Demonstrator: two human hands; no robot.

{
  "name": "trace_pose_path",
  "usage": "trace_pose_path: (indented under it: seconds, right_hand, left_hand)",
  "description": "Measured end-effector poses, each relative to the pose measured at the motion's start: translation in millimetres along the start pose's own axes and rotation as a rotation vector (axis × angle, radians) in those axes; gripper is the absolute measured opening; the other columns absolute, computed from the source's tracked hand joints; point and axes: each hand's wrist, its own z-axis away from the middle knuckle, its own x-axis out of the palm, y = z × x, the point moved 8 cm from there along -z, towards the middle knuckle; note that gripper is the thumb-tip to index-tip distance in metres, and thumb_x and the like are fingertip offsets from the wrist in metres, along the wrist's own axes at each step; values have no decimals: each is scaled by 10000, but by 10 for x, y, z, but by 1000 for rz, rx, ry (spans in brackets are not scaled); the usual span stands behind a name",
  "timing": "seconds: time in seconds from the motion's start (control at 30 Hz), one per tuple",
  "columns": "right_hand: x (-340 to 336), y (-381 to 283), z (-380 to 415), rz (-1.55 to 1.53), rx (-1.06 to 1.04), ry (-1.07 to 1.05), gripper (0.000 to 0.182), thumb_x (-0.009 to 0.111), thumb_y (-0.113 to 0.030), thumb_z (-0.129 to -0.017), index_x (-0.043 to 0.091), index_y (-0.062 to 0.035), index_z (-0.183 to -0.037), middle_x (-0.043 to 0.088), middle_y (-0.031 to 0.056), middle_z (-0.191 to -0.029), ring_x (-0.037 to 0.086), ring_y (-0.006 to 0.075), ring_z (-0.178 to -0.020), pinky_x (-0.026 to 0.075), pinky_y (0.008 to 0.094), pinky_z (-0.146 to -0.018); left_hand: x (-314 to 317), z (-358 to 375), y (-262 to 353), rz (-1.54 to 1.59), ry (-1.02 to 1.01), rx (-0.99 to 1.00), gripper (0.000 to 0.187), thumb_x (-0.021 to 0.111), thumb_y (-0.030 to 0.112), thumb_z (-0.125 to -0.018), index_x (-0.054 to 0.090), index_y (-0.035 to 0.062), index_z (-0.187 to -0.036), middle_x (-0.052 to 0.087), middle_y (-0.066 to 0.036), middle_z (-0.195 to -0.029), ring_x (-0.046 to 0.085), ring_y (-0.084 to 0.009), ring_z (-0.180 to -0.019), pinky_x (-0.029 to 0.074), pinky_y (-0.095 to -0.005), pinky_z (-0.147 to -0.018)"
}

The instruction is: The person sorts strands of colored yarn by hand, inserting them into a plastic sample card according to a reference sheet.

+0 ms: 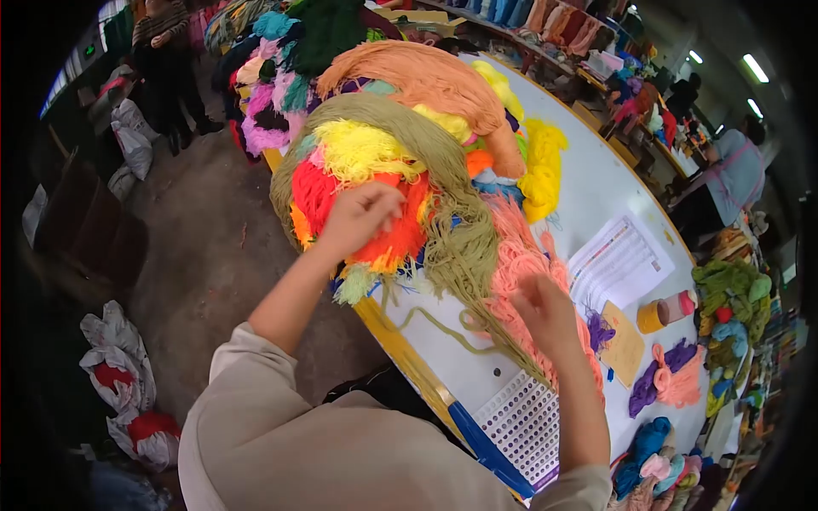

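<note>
My left hand (368,218) is over a heap of yarn on the table, with its fingers curled together. Beneath it lies red-orange yarn (388,244), with bright yellow yarn (362,152) just behind. Whatever those fingers may hold is too fine to make out. My right hand (545,313) is above a skein of salmon-pink yarn (515,255), its fingers drawn in and slightly blurred; I cannot see what is between them. Between the hands, olive-green yarn (460,230) drapes down, and its loose strands trail toward the table's front edge. A peach-orange skein (417,81) curves across the back.
On the white table (434,341) are a printed sheet (618,260), a card with rows of holes (521,426), a yellow cup (652,317), and purple yarn (652,383). White sacks (119,358) stand on the floor at left. Other people (733,170) are in the background.
</note>
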Motion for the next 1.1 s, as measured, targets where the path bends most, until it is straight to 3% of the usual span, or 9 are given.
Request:
trace_pose_path:
  seconds: [0.13, 0.33, 0.47, 0.63, 0.73, 0.83, 0.9, 1.0, 1.1]
  right_hand:
    - [435, -263, -1172, -188, -226, 147, 580, 747, -217, -771, 491, -14, -1249, 573, 199, -1175, 541, 325, -1146, 418, 396, -979]
    - [978, -541, -1933, -54, -254, 330, 756, 783, -211, -737, 373, 29, -1324, 557, 239, -1201, 555, 350, -1123, 439, 406, -941]
    - [1157, -431, -1895, 13, 120, 123, 530, 745, -275, -751, 551, -52, -1191, 634, 196, -1073, 564, 410, -1086, 457, 422, -892]
    - [557, -1135, -1158, 157, -459, 598, 368, 734, -151, -605, 598, -55, -933, 590, 120, -808, 554, 325, -780, 423, 430, -757]
    - [646, -1576, -594, 244, -671, 435, 297, 732, -117, -658, 569, -50, -898, 580, 109, -835, 544, 320, -784, 409, 422, -719]
    - [1047, -1758, -1, 294, -805, 171, 344, 742, -144, -664, 571, -51, -946, 586, 87, -889, 555, 304, -838, 421, 421, -804]
    - [1219, -1751, 251, 299, -761, 42, 373, 747, -162, -684, 582, -49, -998, 593, 91, -946, 561, 303, -887, 423, 420, -844]
    - [1299, -1564, 503, 163, -682, -142, 553, 735, -224, -767, 536, -67, -1258, 533, 127, -1214, 509, 293, -1109, 389, 403, -945]
    - [1002, -1399, 655, 168, -593, -56, 524, 735, -202, -769, 539, -72, -1238, 513, 140, -1240, 505, 327, -1102, 391, 414, -946]
  left_hand:
    - [64, -250, -409, 101, -52, -34, 155, 516, 133, -970, 614, 18, -1004, 639, -29, -784, 566, -66, -535, 417, -194, -430]
    - [-115, -322, -558, 340, -49, -227, 220, 494, 180, -983, 606, -9, -988, 649, -83, -758, 567, -106, -473, 407, -207, -382]
    - [-136, -302, -554, 350, -60, -200, 225, 505, 184, -979, 608, -16, -994, 657, -92, -768, 578, -108, -478, 408, -204, -379]
    - [-154, -275, -479, 436, -28, -29, 335, 460, 267, -1003, 622, -22, -1052, 677, -101, -831, 548, -72, -481, 335, -172, -384]
    - [-132, -270, -676, 654, -97, -28, 674, 342, 564, -983, 510, -16, -1284, 642, -127, -1151, 622, -137, -908, 483, -267, -723]
    - [-143, 108, 126, 1220, -215, 101, 909, 339, 719, -884, 322, -2, -1437, 400, -199, -1446, 445, -311, -1285, 376, -409, -1044]
    - [-329, 336, 325, 1251, -80, 55, 831, 391, 645, -919, 313, 0, -1437, 411, -208, -1438, 466, -300, -1274, 389, -406, -1040]
    - [-879, 720, 437, 715, 137, 31, 638, 493, 490, -950, 440, -15, -1336, 627, -145, -1096, 607, -140, -747, 527, -282, -671]
    - [-1197, 1012, 1038, 886, 71, 137, 578, 418, 446, -997, 470, -56, -1279, 542, -60, -776, 446, -57, -513, 387, -195, -445]
